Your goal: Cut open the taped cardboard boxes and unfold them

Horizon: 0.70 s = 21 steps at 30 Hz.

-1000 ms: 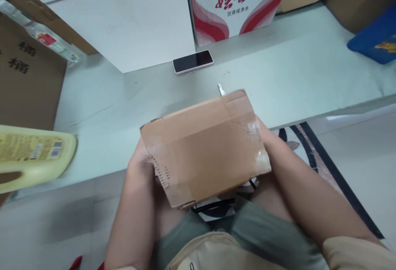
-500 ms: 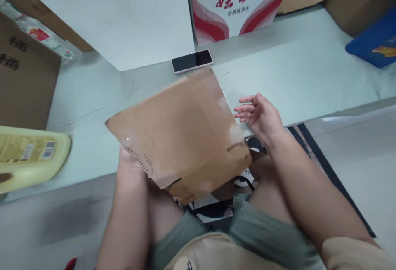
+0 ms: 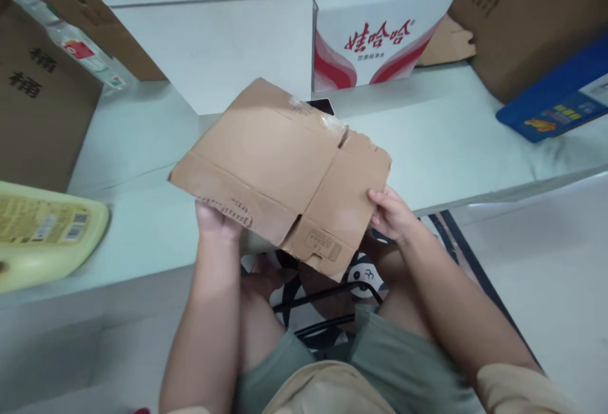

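Observation:
A flattened brown cardboard box (image 3: 270, 148) is held up over the near edge of the table, above my lap. It has crease lines, bits of clear tape along its far edge and slits between its flaps. My left hand (image 3: 216, 221) grips its lower left edge from beneath, the fingers hidden under the board. At the right edge, my right hand (image 3: 392, 211) pinches the flap with the thumb on top. Behind the cardboard a phone (image 3: 323, 107) lies on the table, mostly covered.
The pale green table (image 3: 451, 148) bears a white box with red lettering (image 3: 380, 40), a white cabinet (image 3: 228, 53), a yellow jug (image 3: 52, 237), a blue package (image 3: 560, 97) and a large brown carton (image 3: 42, 104). A clear plastic bottle (image 3: 76, 50) lies at the left.
My right hand, free and apart from the cardboard before, has closed on its right flap. The cardboard has turned and now covers most of the phone. The camera view has shifted slightly.

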Available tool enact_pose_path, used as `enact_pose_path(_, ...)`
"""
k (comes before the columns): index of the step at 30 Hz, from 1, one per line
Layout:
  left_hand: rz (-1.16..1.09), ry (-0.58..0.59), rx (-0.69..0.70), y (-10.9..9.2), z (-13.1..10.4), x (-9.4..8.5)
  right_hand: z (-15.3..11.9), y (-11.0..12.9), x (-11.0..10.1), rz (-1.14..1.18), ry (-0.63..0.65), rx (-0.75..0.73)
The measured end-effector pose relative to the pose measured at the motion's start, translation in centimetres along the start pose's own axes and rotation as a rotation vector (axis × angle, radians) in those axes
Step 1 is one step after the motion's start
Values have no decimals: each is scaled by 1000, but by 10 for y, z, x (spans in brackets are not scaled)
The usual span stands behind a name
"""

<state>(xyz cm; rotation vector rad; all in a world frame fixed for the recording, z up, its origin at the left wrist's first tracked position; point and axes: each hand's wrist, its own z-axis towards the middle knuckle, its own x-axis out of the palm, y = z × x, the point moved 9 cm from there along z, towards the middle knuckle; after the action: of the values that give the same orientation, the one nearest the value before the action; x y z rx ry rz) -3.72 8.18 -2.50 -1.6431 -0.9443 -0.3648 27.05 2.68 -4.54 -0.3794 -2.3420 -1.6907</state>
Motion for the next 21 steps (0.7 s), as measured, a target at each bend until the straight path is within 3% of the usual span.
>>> enact_pose_path(4,-68,-61,-63,-5,-5,10,-27,15,-22,-54,-145,-49)
enact_pose_path(8,-88,-91,-111,-21,-8,3,-68,63,-90,-126,-452,-253)
enact_pose_path(11,-91,-99,-111,-31,-10,-6,-111,115,-147,-220,-816,-504)
enact_pose_path(14,-89,-100,-98,-37,-11,-11,-133,155,-178,-352,-1015,-621)
enact_pose_path(17,-78,-79,-81,-41,-11,-9,-120,195,-193,-506,-1087,-637)
enact_pose_path(21,-73,-73,-85,-41,-10,-3,-46,265,-199,-605,-1101,-576)
